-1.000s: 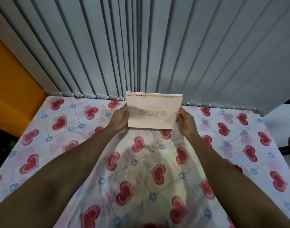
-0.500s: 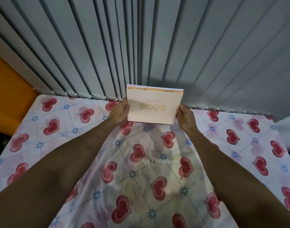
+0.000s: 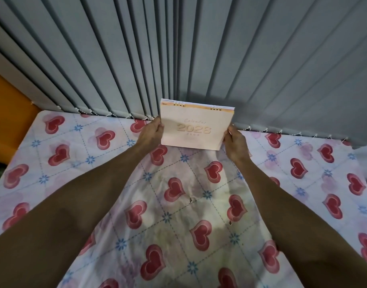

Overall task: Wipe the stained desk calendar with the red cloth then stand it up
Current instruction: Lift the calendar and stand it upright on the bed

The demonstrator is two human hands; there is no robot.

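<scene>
a: standing-up step, i reckon. desk calendar (image 3: 196, 127) upright at the far edge of the heart-print tablecloth (image 3: 178, 204), just before the blinds (image 3: 178, 48).

b: hands?

a: left hand (image 3: 150, 133) and right hand (image 3: 235, 145) each closed on a side edge. next: seat the base, then let go gently. red cloth's out of view.

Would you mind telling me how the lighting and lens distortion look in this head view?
Head view: dim light; the calendar casts a dark shadow on the blinds behind; the wide-angle lens fans the slats outward; the tablecloth centre is brighter.
</scene>
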